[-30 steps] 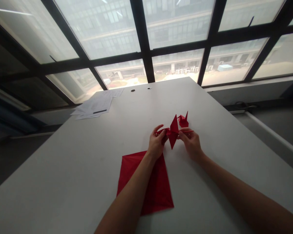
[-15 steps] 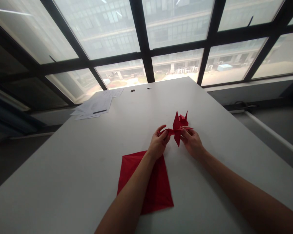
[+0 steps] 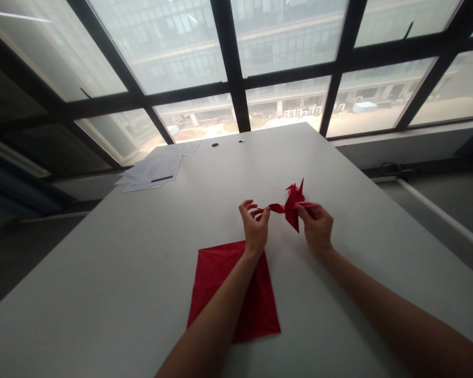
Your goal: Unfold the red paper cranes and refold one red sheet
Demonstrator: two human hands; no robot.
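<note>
A red origami crane (image 3: pixel 292 212) is held above the white table between my two hands. My left hand (image 3: pixel 255 223) pinches the long thin point on its left side, with thumb against fingertips. On the other side my right hand (image 3: pixel 316 223) grips the opposite point between thumb and fingers. A second red folded paper figure (image 3: pixel 300 190) stands on the table just behind, partly hidden by the crane. Under my left forearm lies a creased red sheet of paper (image 3: pixel 220 268), flat on the table.
The white table (image 3: pixel 122 283) stretches away to large dark-framed windows (image 3: pixel 236 79). Loose printed papers (image 3: pixel 157 165) with a dark, pen-like strip (image 3: pixel 162 179) lie at the far left. Two round holes, one of them here (image 3: pixel 215 145), sit near the far edge.
The crane has shifted slightly right and turned, so its upright wing leans differently. My left hand has tilted up with its fingers lifted higher, and my right hand has moved a little right.
</note>
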